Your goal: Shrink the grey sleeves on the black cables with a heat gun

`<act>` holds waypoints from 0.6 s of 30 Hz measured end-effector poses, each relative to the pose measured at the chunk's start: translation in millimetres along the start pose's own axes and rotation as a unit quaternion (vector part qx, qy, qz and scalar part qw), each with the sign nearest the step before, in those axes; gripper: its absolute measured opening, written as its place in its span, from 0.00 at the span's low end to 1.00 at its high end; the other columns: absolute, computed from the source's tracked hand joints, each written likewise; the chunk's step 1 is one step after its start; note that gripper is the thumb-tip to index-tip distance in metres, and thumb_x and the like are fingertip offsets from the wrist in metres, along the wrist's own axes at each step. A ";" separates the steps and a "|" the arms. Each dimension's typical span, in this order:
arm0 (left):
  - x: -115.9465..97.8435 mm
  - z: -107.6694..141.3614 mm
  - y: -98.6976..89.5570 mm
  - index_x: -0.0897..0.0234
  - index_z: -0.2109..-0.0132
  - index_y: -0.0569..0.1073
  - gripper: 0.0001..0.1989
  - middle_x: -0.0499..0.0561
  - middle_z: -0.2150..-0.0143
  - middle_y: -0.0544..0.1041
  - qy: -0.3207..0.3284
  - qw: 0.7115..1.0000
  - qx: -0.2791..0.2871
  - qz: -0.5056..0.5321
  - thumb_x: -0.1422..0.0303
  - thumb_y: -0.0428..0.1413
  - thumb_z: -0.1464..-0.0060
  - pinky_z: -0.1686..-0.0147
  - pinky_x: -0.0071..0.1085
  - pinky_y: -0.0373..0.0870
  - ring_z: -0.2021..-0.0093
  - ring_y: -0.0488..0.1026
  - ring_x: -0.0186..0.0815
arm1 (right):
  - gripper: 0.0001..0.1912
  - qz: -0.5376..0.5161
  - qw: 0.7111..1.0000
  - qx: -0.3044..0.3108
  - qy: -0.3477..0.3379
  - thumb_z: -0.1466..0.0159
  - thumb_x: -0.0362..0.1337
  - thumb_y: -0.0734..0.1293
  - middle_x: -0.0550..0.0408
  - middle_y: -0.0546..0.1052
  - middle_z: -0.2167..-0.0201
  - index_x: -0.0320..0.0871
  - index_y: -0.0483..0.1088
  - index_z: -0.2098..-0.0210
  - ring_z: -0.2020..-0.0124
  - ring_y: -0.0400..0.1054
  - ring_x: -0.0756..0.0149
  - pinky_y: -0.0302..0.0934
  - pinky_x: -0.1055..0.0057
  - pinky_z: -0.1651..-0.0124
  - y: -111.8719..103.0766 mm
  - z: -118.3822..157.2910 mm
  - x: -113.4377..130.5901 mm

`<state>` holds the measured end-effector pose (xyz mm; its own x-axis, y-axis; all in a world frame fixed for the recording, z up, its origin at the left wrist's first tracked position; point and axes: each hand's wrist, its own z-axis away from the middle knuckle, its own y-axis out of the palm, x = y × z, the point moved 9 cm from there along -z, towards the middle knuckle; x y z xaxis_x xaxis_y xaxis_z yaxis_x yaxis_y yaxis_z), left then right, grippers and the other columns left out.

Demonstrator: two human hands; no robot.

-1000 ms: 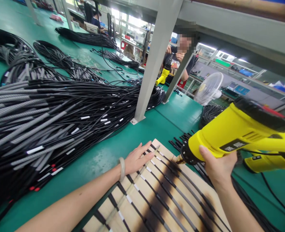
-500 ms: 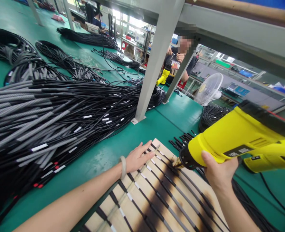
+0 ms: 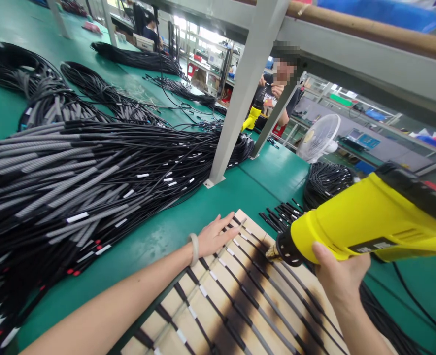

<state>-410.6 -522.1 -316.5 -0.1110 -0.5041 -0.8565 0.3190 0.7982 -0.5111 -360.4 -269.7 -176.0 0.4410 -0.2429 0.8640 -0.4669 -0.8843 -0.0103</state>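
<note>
My left hand lies flat with fingers stretched over the far left edge of a light wooden board. A row of black cables with white labels and grey sleeved parts lies slantwise across the board. Dark scorch marks run over the wood. In my right hand is a yellow heat gun, gripped round its body from below. Its metal nozzle points left, close above the cables near the board's far edge; whether it touches them I cannot tell.
A large heap of black and grey cables covers the green table at left. Grey metal posts rise from the table. More cable bundles lie beyond the board. A fan and a person are farther back.
The view has shifted slightly, so the cable heap and my left hand appear a little farther right. The heat gun sits slightly lower and farther right in the picture. Both hands keep their hold.
</note>
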 end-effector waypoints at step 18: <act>-2.1 -1.3 3.5 0.64 0.35 0.48 0.43 0.50 0.34 0.49 0.002 1.000 0.011 -0.019 0.39 0.36 0.49 0.37 0.47 0.41 0.34 0.38 0.51 | 0.26 -0.031 0.997 -0.055 0.050 0.66 0.30 0.76 0.46 0.74 0.60 0.39 0.69 0.66 0.62 0.71 0.52 0.62 0.46 0.54 -26.7 25.2 5.8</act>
<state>-410.5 -517.9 -316.6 -0.1263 -0.5327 -0.8368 0.3351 0.7711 -0.5414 -326.0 -257.5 -183.4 0.3955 -0.1434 0.9072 -0.5247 -0.8460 0.0950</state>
